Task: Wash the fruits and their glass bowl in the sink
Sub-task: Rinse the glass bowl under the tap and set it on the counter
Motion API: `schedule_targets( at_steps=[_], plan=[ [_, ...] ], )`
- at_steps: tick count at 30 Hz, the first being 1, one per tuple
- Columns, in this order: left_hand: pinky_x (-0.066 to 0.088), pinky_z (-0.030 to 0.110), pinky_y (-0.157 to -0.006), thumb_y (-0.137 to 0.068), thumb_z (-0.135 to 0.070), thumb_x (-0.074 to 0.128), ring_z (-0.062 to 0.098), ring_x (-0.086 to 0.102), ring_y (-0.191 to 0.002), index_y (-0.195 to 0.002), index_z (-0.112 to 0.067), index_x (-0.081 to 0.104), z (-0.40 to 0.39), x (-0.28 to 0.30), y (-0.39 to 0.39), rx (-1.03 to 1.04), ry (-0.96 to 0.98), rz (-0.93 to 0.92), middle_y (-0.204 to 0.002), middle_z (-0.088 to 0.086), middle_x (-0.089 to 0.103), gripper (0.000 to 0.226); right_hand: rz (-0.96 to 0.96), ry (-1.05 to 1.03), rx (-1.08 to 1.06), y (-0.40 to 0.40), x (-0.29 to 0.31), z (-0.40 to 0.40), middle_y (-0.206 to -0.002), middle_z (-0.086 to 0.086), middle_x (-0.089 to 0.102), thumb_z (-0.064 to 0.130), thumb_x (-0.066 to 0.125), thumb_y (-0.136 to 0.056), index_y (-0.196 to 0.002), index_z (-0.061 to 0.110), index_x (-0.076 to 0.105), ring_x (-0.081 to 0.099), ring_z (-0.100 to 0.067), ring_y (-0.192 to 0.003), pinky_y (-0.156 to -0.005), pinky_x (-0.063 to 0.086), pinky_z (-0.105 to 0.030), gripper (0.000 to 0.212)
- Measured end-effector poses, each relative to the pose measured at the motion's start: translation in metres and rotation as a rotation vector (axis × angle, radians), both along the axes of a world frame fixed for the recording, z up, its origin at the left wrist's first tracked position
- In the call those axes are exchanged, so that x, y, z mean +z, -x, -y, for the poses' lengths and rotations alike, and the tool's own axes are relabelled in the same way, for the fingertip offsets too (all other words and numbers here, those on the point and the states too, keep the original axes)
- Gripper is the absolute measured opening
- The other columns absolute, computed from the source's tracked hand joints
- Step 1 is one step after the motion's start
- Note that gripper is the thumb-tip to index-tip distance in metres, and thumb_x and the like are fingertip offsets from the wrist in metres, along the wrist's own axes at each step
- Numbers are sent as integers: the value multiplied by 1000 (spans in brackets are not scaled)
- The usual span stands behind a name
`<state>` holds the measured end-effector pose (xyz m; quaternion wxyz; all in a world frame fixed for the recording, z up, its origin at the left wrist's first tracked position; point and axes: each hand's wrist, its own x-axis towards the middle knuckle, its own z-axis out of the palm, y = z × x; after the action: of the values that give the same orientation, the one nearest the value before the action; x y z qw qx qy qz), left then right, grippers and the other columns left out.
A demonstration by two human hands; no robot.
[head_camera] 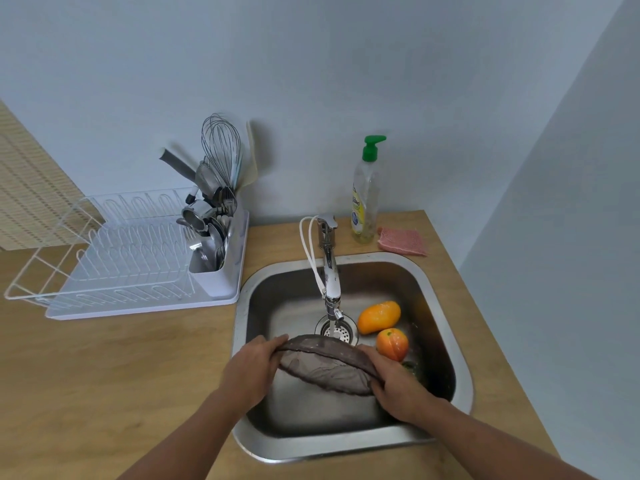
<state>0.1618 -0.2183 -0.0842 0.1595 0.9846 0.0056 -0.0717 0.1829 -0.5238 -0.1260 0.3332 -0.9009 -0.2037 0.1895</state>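
We are viewing a wooden countertop (114,368) meeting pale blue walls (311,64) that are forming a corner at two o'clock; a woven blind (27,188) is hanging at nine o'clock.

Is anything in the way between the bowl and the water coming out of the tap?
No, nothing visible is in the way. Both hands, left hand and right hand, hold the glass bowl tilted just below the tap. The mango and the other fruit lie off to the right in the sink.
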Motion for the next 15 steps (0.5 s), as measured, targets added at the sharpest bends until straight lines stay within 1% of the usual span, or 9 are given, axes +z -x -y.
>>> schedule_targets(
  at_steps=[2,4,6,8,9,11,12,13,15],
  plan=[
    [40,20,-72,-105,-41,43,10,50,-88,-146,-34,53,-4,-6,3,15,-5,58,-101,-7,48,42,-2,6,9,-1,-1,-3,-140,-5,61,10,55,-91,-154,27,35,58,-22,-126,-107,40,-22,68],
    [44,21,-72,-103,-44,44,10,48,-89,-142,-33,57,-9,-10,5,5,-6,131,-102,-5,46,43,11,-3,15,-1,2,-6,-139,-3,61,11,55,-92,-155,27,34,58,-21,-124,-105,42,-23,69],
    [50,23,-74,-100,-49,38,13,51,-93,-137,-28,63,-17,-7,7,-29,27,223,-105,-3,51,49,29,-17,13,2,5,-11,-139,-3,61,12,56,-92,-154,31,32,59,-19,-122,-103,42,-21,70],
    [53,25,-83,-99,-48,34,15,57,-102,-133,-25,66,-28,1,9,-52,130,293,-114,-1,58,52,60,-75,-10,8,9,-21,-139,0,61,13,57,-90,-154,36,30,60,-16,-120,-104,46,-24,73],
    [53,26,-89,-100,-45,35,14,59,-107,-132,-24,66,-34,8,10,-51,206,315,-119,-2,61,49,89,-124,-24,13,12,-29,-140,4,61,15,57,-88,-153,38,30,60,-15,-121,-106,46,-24,74],
    [52,27,-94,-102,-36,39,10,62,-109,-129,-21,65,-48,27,12,-25,344,399,-122,-5,66,40,160,-213,-43,21,20,-49,-142,12,58,21,57,-86,-152,37,36,59,-10,-125,-107,41,-13,71],
    [51,25,-94,-102,-31,41,9,64,-106,-125,-17,66,-57,38,12,5,385,462,-119,-5,68,37,187,-253,-42,24,28,-62,-142,11,60,24,57,-85,-152,33,40,61,-8,-123,-105,40,-8,70],
    [50,21,-92,-101,-28,42,10,65,-102,-121,-14,67,-65,50,12,45,406,532,-114,-4,70,35,203,-298,-41,25,35,-77,-138,8,64,25,59,-85,-152,29,42,64,-7,-115,-99,41,-5,69],
    [48,15,-83,-101,-21,46,12,65,-91,-114,-13,67,-86,74,12,173,423,638,-104,-3,71,27,198,-407,-47,23,57,-112,-124,5,70,29,63,-90,-147,31,44,70,-3,-92,-80,47,-3,60]
  ],
)
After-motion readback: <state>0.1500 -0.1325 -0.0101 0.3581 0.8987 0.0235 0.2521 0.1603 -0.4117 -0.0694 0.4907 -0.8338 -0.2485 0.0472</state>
